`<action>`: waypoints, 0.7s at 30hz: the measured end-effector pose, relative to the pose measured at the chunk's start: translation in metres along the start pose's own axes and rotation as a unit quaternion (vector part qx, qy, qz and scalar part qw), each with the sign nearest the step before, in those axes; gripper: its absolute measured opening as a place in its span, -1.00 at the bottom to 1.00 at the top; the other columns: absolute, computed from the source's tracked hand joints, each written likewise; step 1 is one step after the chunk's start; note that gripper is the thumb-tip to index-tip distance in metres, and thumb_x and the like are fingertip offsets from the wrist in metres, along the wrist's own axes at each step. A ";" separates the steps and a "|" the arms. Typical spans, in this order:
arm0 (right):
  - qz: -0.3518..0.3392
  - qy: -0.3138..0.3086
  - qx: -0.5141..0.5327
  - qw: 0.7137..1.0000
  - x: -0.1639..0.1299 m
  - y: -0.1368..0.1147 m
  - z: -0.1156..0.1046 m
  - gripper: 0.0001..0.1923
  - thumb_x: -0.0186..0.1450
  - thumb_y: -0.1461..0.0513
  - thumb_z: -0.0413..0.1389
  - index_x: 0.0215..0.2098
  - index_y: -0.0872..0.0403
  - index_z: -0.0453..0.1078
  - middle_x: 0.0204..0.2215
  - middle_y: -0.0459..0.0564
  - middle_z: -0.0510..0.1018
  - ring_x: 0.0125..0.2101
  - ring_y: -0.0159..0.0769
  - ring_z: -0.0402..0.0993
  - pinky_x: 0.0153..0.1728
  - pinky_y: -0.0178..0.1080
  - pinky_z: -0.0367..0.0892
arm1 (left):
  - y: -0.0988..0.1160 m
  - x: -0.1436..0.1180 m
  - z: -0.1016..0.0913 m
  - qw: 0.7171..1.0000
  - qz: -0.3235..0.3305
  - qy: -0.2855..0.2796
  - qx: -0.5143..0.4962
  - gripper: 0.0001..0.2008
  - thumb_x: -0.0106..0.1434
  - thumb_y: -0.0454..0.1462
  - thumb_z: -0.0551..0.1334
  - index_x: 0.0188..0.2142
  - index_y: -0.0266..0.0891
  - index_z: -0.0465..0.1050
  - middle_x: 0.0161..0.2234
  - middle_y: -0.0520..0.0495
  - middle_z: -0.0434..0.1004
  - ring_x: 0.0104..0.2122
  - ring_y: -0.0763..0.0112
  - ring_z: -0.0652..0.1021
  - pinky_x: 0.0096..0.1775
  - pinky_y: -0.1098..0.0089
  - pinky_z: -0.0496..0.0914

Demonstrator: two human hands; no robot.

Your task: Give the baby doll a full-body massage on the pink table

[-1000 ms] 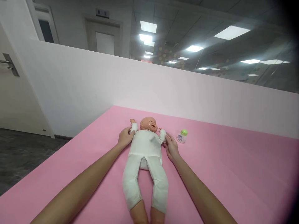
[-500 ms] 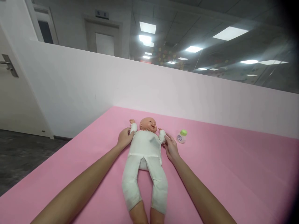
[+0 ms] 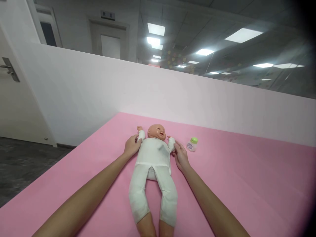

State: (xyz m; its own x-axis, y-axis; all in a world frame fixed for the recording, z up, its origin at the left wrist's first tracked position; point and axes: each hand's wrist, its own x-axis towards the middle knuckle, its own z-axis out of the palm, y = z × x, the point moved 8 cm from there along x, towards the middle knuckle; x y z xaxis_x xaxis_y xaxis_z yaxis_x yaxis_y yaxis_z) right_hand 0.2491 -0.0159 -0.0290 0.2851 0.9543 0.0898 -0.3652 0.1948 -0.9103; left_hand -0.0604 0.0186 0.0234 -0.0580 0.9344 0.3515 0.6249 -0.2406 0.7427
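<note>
Lay face-up on pink mat [image 3: 234,184]: baby doll [image 3: 153,168] in white. Left hand [image 3: 132,146] gripped 1 sleeved doll arm, right hand [image 3: 181,156] the other. Nearby: green-capped bottle [image 3: 192,144].

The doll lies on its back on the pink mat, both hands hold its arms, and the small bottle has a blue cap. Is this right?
Not quite. In the head view the bottle has a green cap, not blue. The doll does lie on its back on the pink mat, with the left hand and right hand at its arms.
</note>
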 end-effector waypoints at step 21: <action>0.000 -0.002 0.007 1.000 -0.004 -0.004 0.004 -0.47 0.14 0.07 0.37 0.04 0.04 0.51 -0.55 -0.18 0.46 -0.56 -0.44 0.20 -0.57 -0.36 0.12 | -0.002 0.001 0.000 1.000 -0.006 0.005 0.002 -0.64 0.30 -0.11 0.18 -0.01 -0.21 0.54 -0.19 -0.12 0.65 -0.25 0.22 0.57 -0.21 0.32 0.36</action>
State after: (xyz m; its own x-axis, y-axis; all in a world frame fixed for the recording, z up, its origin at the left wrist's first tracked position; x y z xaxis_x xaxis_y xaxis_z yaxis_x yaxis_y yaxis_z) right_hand 0.2457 -0.0193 -0.0234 0.2814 0.9552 0.0914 -0.3782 0.1979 -0.9043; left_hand -0.0621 0.0201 0.0223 -0.0739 0.9342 0.3490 0.6277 -0.2284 0.7442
